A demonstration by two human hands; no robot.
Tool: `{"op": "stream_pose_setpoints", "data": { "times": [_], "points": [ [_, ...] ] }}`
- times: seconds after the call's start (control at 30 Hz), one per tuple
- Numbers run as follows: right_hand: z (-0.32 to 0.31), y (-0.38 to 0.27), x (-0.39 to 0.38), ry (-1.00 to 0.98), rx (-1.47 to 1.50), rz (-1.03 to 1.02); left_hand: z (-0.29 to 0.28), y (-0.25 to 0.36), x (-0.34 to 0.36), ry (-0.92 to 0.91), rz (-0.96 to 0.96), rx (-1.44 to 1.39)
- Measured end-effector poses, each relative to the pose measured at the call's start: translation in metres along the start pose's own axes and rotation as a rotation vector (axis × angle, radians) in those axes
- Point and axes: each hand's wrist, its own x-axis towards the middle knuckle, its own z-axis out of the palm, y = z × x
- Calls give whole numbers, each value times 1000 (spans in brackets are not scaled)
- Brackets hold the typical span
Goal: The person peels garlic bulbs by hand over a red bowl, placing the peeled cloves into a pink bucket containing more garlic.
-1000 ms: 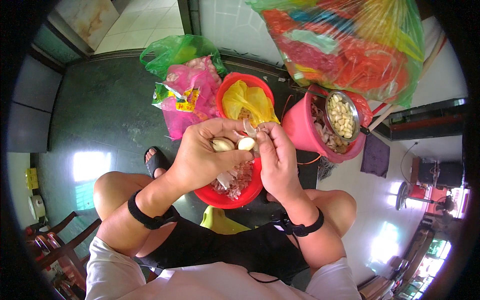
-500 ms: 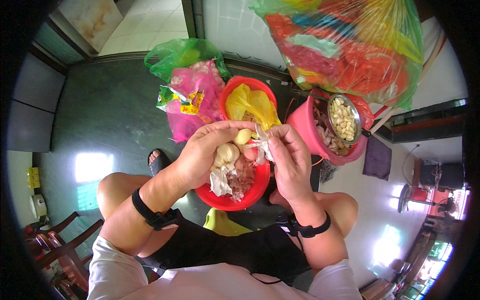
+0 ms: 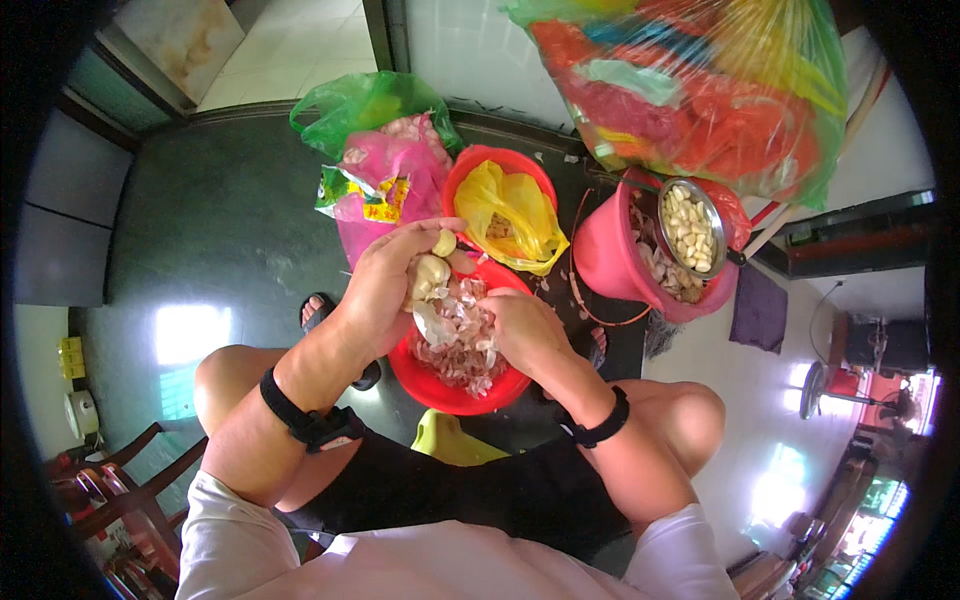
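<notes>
My left hand (image 3: 385, 280) is cupped around garlic cloves (image 3: 432, 272), with a pale yellow peeled one near the fingertips and loose white skin hanging below. Beneath both hands is a red basin (image 3: 420, 388) of garlic peels (image 3: 460, 360). My right hand (image 3: 525, 325) reaches down over the basin's right side, fingers curled at the peels; whatever they hold is hidden. Beyond sits a second red basin (image 3: 474, 158) lined with a yellow bag (image 3: 510, 220). At the right, a steel bowl of peeled cloves (image 3: 688, 225) rests tilted on a pink bucket (image 3: 610, 262) containing skins.
A pink mesh sack (image 3: 370, 225) and green bag (image 3: 355, 105) lie behind on the dark floor (image 3: 200, 240). A large bag of coloured plastic (image 3: 700, 100) stands back right. A wooden chair (image 3: 120, 480) is at left, a fan (image 3: 815, 390) at right, a green plastic object (image 3: 445, 440) below me.
My right hand has left the cloves in my left hand and moved down into the basin of peels. My left hand has turned slightly, still holding garlic.
</notes>
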Motion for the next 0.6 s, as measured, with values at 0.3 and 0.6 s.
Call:
{"op": "stream_pose_setpoints", "data": {
  "times": [0.3, 0.6],
  "points": [
    [-37, -24, 2, 18, -35, 67, -12, -19, 11, 36, -37, 273],
    [-59, -43, -6, 238, 297, -260, 23, -21, 2, -75, -60, 584]
  ]
}}
